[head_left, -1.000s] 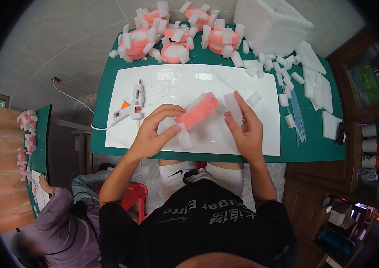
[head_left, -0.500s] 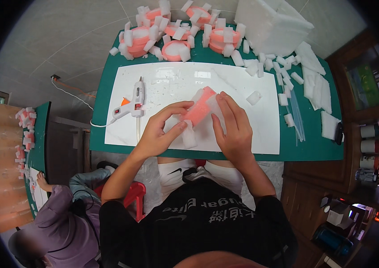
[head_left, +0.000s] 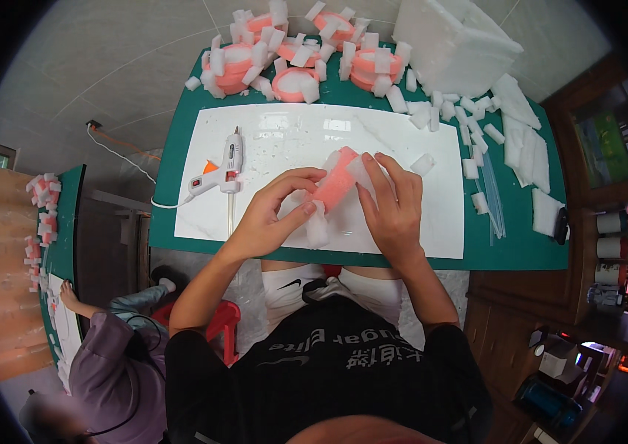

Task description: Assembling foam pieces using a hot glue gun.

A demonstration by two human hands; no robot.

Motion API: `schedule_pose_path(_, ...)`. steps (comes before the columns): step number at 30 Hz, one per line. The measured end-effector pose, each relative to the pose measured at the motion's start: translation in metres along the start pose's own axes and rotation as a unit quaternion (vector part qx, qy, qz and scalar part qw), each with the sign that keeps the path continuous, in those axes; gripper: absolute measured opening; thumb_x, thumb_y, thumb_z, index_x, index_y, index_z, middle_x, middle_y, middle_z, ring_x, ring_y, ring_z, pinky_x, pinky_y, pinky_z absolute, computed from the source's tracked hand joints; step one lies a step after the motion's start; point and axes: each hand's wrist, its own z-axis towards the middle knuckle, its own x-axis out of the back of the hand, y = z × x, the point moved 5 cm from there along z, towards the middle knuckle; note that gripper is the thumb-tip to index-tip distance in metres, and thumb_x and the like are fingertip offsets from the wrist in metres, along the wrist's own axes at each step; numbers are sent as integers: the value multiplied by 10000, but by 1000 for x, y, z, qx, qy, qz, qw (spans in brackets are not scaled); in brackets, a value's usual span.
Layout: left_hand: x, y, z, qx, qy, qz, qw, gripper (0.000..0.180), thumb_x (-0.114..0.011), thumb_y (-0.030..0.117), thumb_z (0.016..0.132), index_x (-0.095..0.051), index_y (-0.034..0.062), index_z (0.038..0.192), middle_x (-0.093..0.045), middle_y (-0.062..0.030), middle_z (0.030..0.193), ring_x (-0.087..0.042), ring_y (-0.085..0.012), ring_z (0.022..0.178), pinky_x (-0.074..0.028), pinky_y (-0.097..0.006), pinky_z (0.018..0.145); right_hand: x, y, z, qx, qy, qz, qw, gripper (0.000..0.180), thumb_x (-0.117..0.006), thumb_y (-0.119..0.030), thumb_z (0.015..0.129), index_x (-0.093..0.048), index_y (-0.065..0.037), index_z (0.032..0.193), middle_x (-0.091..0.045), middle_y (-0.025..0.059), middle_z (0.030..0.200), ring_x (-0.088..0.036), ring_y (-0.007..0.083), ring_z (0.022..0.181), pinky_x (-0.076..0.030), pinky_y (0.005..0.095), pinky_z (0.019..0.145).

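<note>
A pink foam ring (head_left: 338,186), seen edge-on and tilted, is held above the white board in front of me. My left hand (head_left: 275,211) grips its left side between thumb and fingers. White foam blocks stick out from it, one of them (head_left: 318,228) pointing down by my left thumb. On the ring's right side my right hand (head_left: 395,211) has its fingertips and thumb about another white foam block (head_left: 359,176), partly hidden by the fingers. To the left a white hot glue gun (head_left: 232,159) with an orange trigger lies on the board, a glue stick in its back end.
Several pink foam rings with white blocks (head_left: 296,83) stand along the table's far edge. A large white foam stack (head_left: 455,44), loose blocks (head_left: 471,169) and clear glue sticks (head_left: 493,196) lie at the right. A co-worker (head_left: 114,362) sits at another green table, lower left.
My right hand has moved slightly right and up, its fingers bending more around the white block. The pink ring has shifted a little to the right. The co-worker has leaned slightly.
</note>
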Motion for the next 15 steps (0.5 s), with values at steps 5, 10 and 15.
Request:
schedule_pose_path(5,-1,0,0,-1,-11,14,1000,185,-609,81,919,-590,6,1087,-547,-148,1345,-504,-250,1270,-357,-366,1088,0,3,-1,-5,23,-1,1000,549,-788,17,674,-655,-28,1205,-614,109,1191,-549,270,941,-475,347,801)
schedule_pose_path(10,-4,1,2,4,-26,7,1000,182,-609,85,919,-591,5,1082,-542,-146,1339,-499,-254,1275,-353,-365,1091,0,8,4,20,42,-14,999,592,-787,-12,642,-646,-14,1217,-611,96,1167,-537,245,885,-481,313,753)
schedule_pose_path(15,-6,3,4,12,-35,2,999,172,-609,83,919,-591,6,1072,-540,-144,1335,-494,-253,1278,-346,-364,1097,1,9,3,35,28,0,999,620,-777,-4,628,-636,5,1232,-621,93,1152,-540,238,869,-483,317,752)
